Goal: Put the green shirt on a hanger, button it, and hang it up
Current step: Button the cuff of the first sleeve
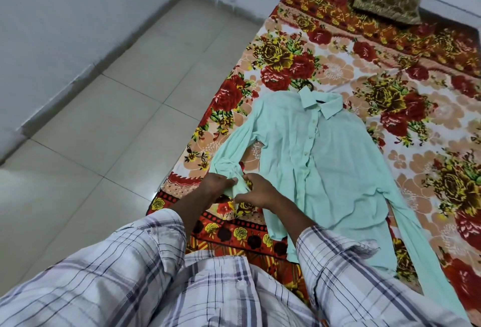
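Most of my view is the red-and-orange floral blanket, and the pale green long-sleeved shirt lies flat on it, front up, collar away from me, placket apparently buttoned. One sleeve bends back toward me, and my left hand and right hand meet at its cuff, the fingers of both curled and pinching the fabric. I judge this is the cuff buttoning. I want one hand holding the buttonhole side taut while the other feeds the button, keeping the cuff low so the thin cloth doesn't drag the body askew. The grey tiled floor lies open to the left, the blanket's edge just beside my left hand. What looks like a dark hanger hook peeks out at the collar, with free blanket around it for lifting.
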